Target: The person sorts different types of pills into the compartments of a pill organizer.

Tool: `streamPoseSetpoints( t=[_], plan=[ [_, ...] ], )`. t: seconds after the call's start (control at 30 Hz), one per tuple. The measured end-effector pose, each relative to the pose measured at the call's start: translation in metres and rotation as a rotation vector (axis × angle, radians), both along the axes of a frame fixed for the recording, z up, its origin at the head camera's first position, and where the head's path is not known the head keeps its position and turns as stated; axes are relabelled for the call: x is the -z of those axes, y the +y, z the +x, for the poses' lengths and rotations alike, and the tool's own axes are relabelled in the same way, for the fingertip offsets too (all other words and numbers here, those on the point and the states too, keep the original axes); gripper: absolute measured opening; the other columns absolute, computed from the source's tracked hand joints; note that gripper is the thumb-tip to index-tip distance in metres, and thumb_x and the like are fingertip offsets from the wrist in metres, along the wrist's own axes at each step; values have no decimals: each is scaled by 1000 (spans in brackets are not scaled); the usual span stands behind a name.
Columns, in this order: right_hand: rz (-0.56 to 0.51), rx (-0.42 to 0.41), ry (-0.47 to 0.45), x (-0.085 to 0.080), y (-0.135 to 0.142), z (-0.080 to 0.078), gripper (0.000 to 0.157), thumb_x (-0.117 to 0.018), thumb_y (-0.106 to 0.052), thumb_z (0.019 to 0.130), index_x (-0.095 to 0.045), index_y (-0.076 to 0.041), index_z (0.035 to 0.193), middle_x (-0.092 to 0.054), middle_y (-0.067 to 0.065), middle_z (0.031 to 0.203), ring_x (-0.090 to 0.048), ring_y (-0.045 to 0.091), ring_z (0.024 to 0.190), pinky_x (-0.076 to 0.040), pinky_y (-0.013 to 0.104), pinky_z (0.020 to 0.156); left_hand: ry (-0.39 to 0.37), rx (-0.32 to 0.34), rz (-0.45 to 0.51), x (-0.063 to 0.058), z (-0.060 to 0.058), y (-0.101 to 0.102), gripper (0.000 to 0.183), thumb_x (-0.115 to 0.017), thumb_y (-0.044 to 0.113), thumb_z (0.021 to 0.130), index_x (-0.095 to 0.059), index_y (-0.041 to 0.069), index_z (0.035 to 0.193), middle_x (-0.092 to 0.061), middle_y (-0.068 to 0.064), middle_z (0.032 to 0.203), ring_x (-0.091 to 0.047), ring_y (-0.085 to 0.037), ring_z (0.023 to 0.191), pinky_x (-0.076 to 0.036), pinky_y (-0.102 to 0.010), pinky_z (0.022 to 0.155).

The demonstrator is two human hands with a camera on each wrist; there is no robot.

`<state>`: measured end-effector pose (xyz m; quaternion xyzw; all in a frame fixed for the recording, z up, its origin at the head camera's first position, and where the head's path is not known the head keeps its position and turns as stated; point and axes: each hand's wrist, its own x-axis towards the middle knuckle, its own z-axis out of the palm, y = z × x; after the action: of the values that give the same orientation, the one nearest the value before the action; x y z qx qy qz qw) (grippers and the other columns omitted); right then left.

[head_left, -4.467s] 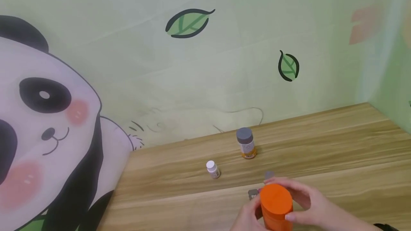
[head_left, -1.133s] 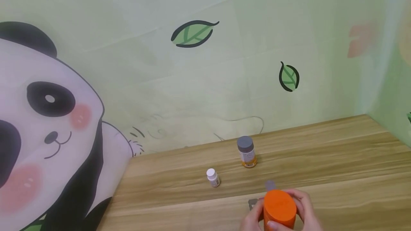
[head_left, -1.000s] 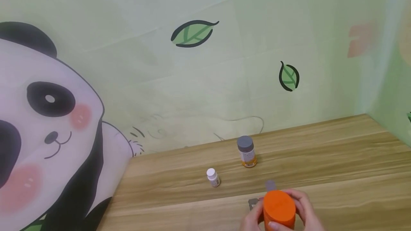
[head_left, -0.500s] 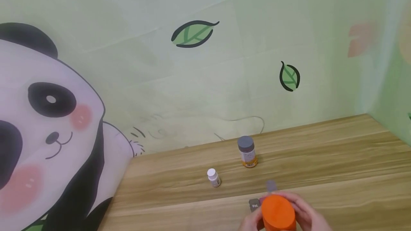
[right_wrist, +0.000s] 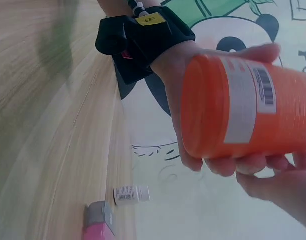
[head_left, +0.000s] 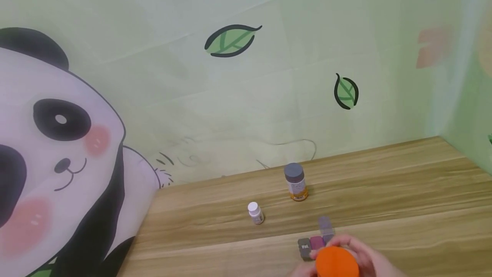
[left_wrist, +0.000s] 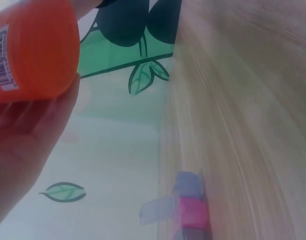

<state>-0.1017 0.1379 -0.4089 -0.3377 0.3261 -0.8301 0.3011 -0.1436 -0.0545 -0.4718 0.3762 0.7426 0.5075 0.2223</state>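
Both hands hold a large orange bottle (right_wrist: 278,107) with a flat orange lid (head_left: 336,263), low at the bottom edge of the head view. My left hand (head_left: 302,270) grips its body, fingers curled round it in the right wrist view. Around its far right side curves my right hand (head_left: 363,254). White label and barcode show on the bottle. Just beyond the hands lies a small pill organizer (head_left: 317,243) with a grey "Wed" compartment, a magenta one and a purple one. A translucent purple flap (head_left: 325,224) stands open on it. The lid hides part of both hands.
On the wooden table (head_left: 203,221) stand a small white bottle (head_left: 255,213) and, farther right, a jar with a dark grey cap (head_left: 296,181). A green wall cloth (head_left: 246,97) with a printed panda (head_left: 57,148) rises behind.
The orange bottle and both hands have sunk lower in the head view, toward the person. More of the pill organizer now shows. The white bottle and the grey-capped jar stay put.
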Motion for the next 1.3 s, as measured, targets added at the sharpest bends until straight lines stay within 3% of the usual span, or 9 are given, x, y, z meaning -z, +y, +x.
streamPoseSetpoints(
  t=[0.07, 0.13, 0.23, 0.3, 0.47, 0.63, 0.77, 0.93, 1.3],
  plan=[
    [-13, -19, 11, -2, 0, 0, 44, -38, 9, 82, -34, -4, 123, -38, 17, 134, -40, 30, 119, -32, 42, 98, 58, 38, 54, 53, -18, 0, 22, -44, 12, 92, -57, 1, 105, -63, -5, 90, -58, -6, 83, -46, -16, 72],
    [-13, -40, 41, -3, 0, -1, 44, -40, 9, 81, -35, -4, 123, -40, 18, 133, -40, 30, 119, -33, 41, 98, -50, 66, 103, 100, -31, 1, 23, -41, 16, 94, -58, 7, 106, -62, 2, 90, -57, -3, 80, -47, -18, 71],
    [-1, -71, 24, -8, 1, -1, 40, -37, 8, 85, -38, -6, 122, -42, 17, 132, -39, 29, 120, -32, 39, 99, -127, 102, 233, 138, -39, 5, 25, -35, 11, 95, -56, 12, 107, -57, 10, 88, -53, 0, 78, -47, -18, 70],
    [17, -71, 46, -10, 3, -2, 40, -38, 7, 85, -38, -7, 123, -42, 15, 132, -38, 29, 121, -32, 39, 99, -124, 88, 276, 122, -31, 7, 25, -35, 2, 91, -57, 2, 103, -59, 3, 86, -54, -3, 77, -48, -20, 68],
    [18, 13, 160, -18, 17, -11, 43, -43, -3, 89, -35, -10, 131, -42, 11, 133, -41, 24, 120, -35, 36, 97, -132, 77, 234, 8, 8, 4, 30, -40, 2, 89, -46, -16, 112, -56, -25, 104, -53, -3, 93, -44, -19, 79],
    [185, 478, 372, -24, 35, -29, 46, -48, 4, 87, -43, -13, 130, -54, 0, 122, -51, 12, 109, -47, 28, 82, -210, 49, 112, -65, 27, 4, 35, -43, -1, 88, -39, -16, 120, -46, -34, 117, -47, 1, 101, -37, -18, 88],
    [750, 806, 396, -30, 49, -46, 44, -58, -3, 83, -47, -6, 125, -60, 0, 106, -58, 5, 88, -51, 24, 68, -345, -84, 84, -80, 31, 3, 42, -54, 6, 85, -42, -11, 121, -52, -26, 115, -49, 6, 91, -39, -15, 82],
    [1263, 916, 639, -16, 63, -81, 54, -71, -18, 72, -49, 11, 113, -58, 16, 92, -55, 19, 74, -47, 28, 57, -331, -120, 130, -78, 33, 0, 46, -59, 14, 83, -46, -3, 123, -57, -12, 115, -53, 0, 93, -41, -16, 82],
    [1521, 942, 886, 30, 80, -129, 44, -74, -9, 60, -51, 15, 91, -55, 15, 78, -53, 26, 69, -47, 40, 62, -203, -150, 64, -80, 37, -1, 38, -56, 5, 83, -48, -6, 119, -57, -21, 110, -51, 3, 92, -41, -16, 80]
  ],
)
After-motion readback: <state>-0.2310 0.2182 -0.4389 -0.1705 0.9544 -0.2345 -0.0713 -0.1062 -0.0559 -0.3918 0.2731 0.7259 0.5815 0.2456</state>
